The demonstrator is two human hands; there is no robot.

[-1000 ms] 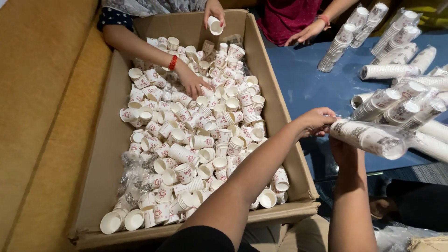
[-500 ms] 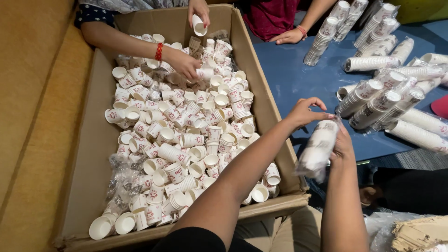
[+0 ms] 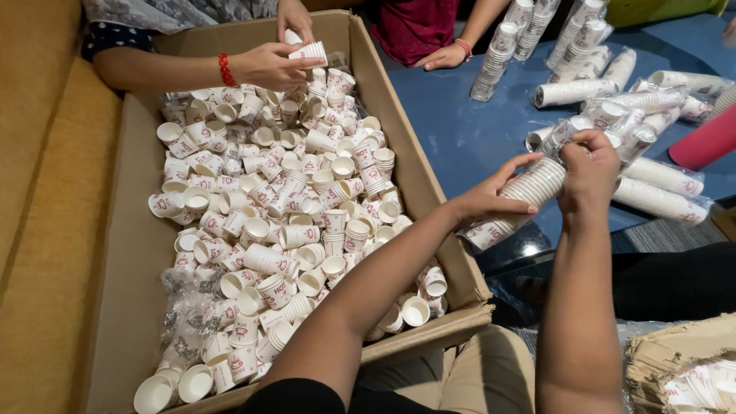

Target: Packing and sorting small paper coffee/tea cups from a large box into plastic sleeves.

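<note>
My left hand [image 3: 491,195] and my right hand [image 3: 589,165] both grip one stack of white paper cups in clear plastic wrap [image 3: 529,195], held over the blue table beside the box's right wall. The left hand holds its middle, the right hand pinches the wrap at its upper end. A large cardboard box [image 3: 418,165] to the left is full of several loose white paper cups [image 3: 291,207] with red print.
Another person's hands [image 3: 280,61] at the box's far end hold cups. A third person's hand [image 3: 445,55] rests on the blue table [image 3: 475,130]. Wrapped cup stacks [image 3: 659,192] lie on the table at right. A yellow cushion [image 3: 46,230] lies left.
My hands have swung the wrapped stack from pointing down to lying slanted, and my right hand has come up onto its top end. The other person's hands lifted cups at the far end.
</note>
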